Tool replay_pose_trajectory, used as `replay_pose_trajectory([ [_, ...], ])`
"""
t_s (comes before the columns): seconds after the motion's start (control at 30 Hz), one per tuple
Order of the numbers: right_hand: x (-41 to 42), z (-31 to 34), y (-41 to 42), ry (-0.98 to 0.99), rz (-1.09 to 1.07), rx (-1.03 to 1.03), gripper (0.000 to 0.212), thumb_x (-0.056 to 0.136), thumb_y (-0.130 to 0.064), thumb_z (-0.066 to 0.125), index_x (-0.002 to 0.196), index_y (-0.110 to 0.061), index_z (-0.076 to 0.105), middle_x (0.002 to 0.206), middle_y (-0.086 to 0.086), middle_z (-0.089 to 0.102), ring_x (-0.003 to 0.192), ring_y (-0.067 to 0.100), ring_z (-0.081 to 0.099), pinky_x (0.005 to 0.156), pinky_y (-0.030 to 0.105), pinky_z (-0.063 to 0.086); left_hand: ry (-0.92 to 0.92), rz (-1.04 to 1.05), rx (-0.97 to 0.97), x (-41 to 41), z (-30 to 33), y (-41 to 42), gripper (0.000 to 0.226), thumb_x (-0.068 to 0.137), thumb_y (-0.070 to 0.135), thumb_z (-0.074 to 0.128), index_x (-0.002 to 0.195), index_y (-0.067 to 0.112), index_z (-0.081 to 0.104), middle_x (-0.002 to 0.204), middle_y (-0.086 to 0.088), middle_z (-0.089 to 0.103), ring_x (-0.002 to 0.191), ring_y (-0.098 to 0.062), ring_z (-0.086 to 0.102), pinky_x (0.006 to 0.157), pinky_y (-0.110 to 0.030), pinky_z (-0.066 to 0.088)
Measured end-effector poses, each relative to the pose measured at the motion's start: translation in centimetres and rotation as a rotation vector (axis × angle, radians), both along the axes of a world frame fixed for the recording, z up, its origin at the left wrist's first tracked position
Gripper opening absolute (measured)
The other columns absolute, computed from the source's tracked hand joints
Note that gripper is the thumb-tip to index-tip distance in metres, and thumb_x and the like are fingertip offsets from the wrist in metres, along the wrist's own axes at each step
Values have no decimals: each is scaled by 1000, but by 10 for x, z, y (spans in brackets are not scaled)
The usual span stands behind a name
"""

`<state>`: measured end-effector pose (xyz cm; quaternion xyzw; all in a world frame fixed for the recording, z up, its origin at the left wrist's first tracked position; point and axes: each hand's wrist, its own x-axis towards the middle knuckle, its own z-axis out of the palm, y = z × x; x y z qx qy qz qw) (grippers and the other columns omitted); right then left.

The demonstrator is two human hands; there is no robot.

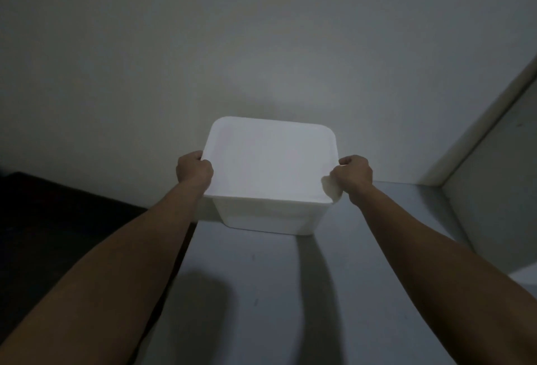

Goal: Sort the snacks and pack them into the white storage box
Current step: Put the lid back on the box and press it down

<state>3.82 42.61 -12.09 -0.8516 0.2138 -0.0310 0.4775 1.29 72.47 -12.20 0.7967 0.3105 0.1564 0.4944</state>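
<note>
While both arms reach forward, the white storage box (pixel 268 172) sits between the hands, lid on, on a grey surface (pixel 255 292). Wall close behind box; surface's left edge runs under left forearm, dark drop beyond it. A panel hems in the right side. Open surface nearer than the hands. Box upright, long axis hand to hand. Left hand (pixel 194 171) clenched on the left rim, right hand (pixel 353 174) clenched on the right rim.
</note>
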Motion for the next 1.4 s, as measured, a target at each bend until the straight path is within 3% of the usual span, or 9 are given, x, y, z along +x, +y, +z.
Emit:
replay_pose_trajectory([
  [0.3, 33, -26, -3, 50, -28, -11, 39, 80, -6, 64, 118, -9, 61, 122, 15, 63, 112, 31, 59, 93, 32, 48, 76, -75, 63, 40, -19, -1, 41, 73, -3, 44, 99, 7, 73, 103, -16, 72, 95, -33, 66, 85, -37, 53],
  [0.47, 36, -34, -2, 61, -45, -9, 38, 81, -6, 60, 118, -8, 62, 122, 14, 63, 113, 30, 58, 92, 33, 47, 40, 27, 68, 42, -24, -9, 39, 81, -2, 48, 113, 4, 69, 120, -15, 67, 109, -33, 62, 94, -31, 47],
  [0.73, 30, -40, 5, 25, -27, -108, 38, 83, -11, 57, 120, -5, 56, 120, 16, 62, 111, 33, 57, 86, 32, 43, 61, 46, 40, 43, -32, -5, 46, 76, 6, 50, 117, 9, 69, 119, -9, 69, 111, -29, 63, 100, -33, 49],
  [0.8, 28, -41, 6, 25, -18, -119, 38, 84, -12, 57, 121, -5, 54, 120, 16, 61, 110, 33, 57, 86, 33, 43, 42, 51, 57, 43, -33, -6, 40, 76, 5, 49, 109, 6, 72, 112, -10, 71, 105, -28, 64, 96, -30, 49],
  [0.83, 28, -41, 6, 23, -15, -121, 38, 83, -12, 56, 121, -5, 53, 120, 16, 61, 110, 33, 57, 86, 33, 44, 17, 59, 62, 42, -32, -8, 33, 74, 5, 48, 95, 7, 73, 99, -11, 71, 94, -27, 64, 89, -26, 49],
  [0.9, 28, -43, 7, 15, -8, -126, 39, 83, -14, 56, 121, -6, 52, 120, 16, 60, 109, 33, 57, 88, 36, 45, -17, 82, 55, 40, -31, -10, 21, 73, 0, 46, 77, 14, 62, 80, -5, 59, 79, -21, 55, 77, -22, 41],
  [0.97, 27, -46, 8, 7, -3, -135, 39, 84, -14, 54, 122, -7, 50, 121, 16, 59, 110, 34, 56, 89, 38, 45, -32, 116, 24, 42, -34, -6, 31, 76, -6, 49, 89, 8, 73, 85, -7, 65, 83, -22, 59, 80, -23, 43],
  [1.07, 26, -49, 12, -3, -14, -144, 40, 86, -14, 52, 125, -8, 48, 124, 18, 56, 111, 35, 55, 91, 38, 44, 0, 163, -7, 48, -38, 2, 35, 77, -1, 54, 106, 3, 72, 110, -11, 72, 105, -28, 65, 96, -33, 51],
  [1.4, 25, -54, 23, -64, -33, -196, 41, 88, -13, 51, 127, -6, 48, 129, 21, 51, 118, 38, 50, 96, 41, 40, 19, 116, -116, 47, -56, 23, 29, 75, 3, 69, 104, 5, 74, 105, -12, 73, 98, -26, 69, 94, -37, 54],
])
